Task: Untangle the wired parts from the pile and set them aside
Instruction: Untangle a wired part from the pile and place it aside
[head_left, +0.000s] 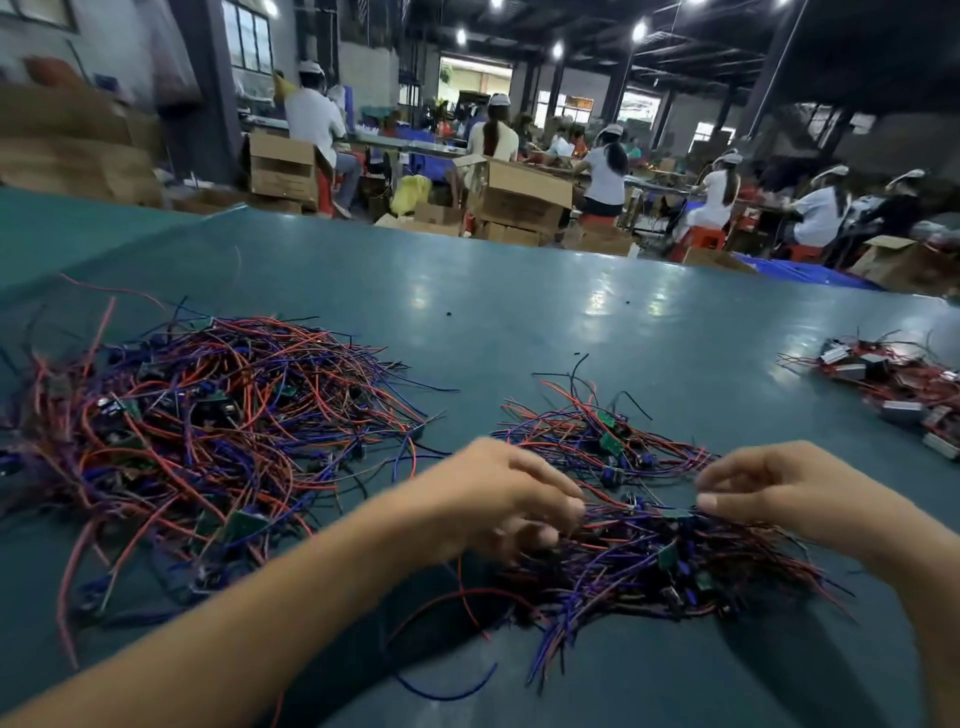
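Untangling is in hand: the left hand (498, 499) and right hand (779, 488) each pinch strands of the pile (649, 561) at the bench's (519, 312) near edge. The next move probably calls for easing one part free gently.

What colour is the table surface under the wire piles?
The table is teal, seen in head view.

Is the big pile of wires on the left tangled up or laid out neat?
Tangled. The left pile is a heap of red, blue and black wires crossing every way, with loose ends sticking out.
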